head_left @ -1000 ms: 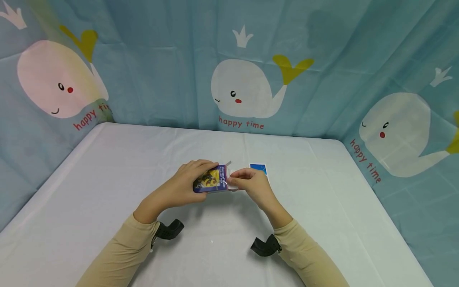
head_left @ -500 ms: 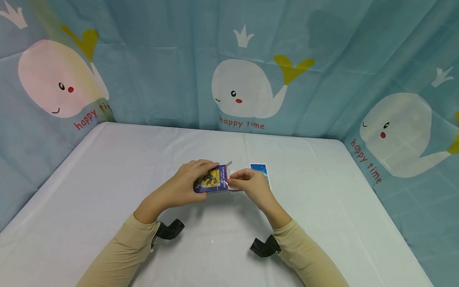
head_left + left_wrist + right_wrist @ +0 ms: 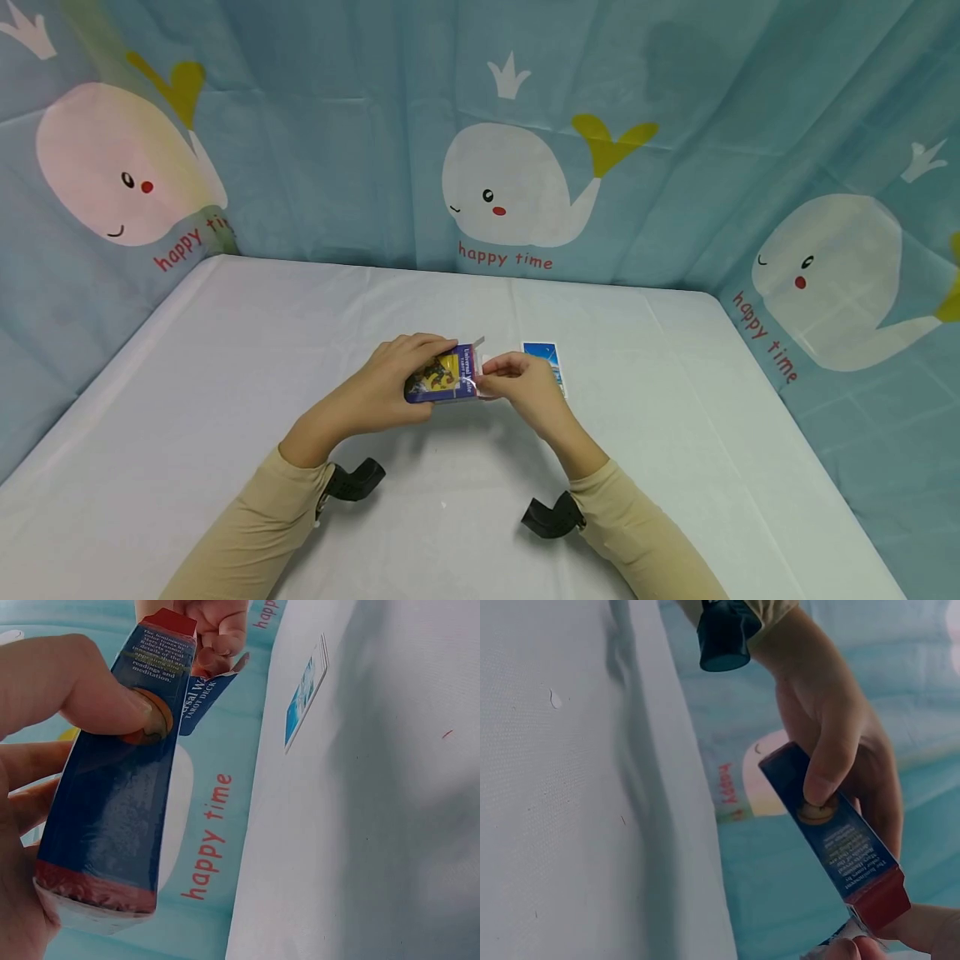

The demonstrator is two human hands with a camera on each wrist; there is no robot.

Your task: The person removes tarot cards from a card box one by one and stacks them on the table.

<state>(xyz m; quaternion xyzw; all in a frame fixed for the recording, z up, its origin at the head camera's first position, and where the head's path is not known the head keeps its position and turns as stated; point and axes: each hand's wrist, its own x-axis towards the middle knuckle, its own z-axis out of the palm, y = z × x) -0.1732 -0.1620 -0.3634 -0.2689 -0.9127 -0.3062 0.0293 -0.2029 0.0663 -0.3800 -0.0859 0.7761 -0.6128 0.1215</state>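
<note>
"So, which step is in hand?"

"Work at the open end of the box (image 3: 442, 375), I judge. Left hand (image 3: 390, 379) grasps the closed end, thumb on one narrow side, fingers round the other. Right hand (image 3: 528, 385) pinches at the open end, thumb and fingertip close together."

"Pinching what, exactly?"

"Some part of that end. Right wrist view: red flap (image 3: 883, 900) tipped out, fingertips just beside it. Whether a card edge or lining also sits between them, cannot tell. Opening or closing: also undecided from these views."

"Position of the box?"

"Between the hands, touching both, held above the counter (image 3: 225, 350) and not resting on it. Printed front up, open end toward the right hand. Seen from the head, about midway between the counter's far left and far right corners. Near edge is out of frame."

"Anything else on the counter?"

"One card (image 3: 542, 354), possibly a thin stack; the left wrist view hints at layered edges. Lies beyond the right hand, which partly hides it, a little toward the far right corner."

"And the next move calls for what?"

"My estimate: a firm left grip without crushing the sides, plus fine fingertip control on the right. Risk: thin board creasing or tearing at the flap."
</note>
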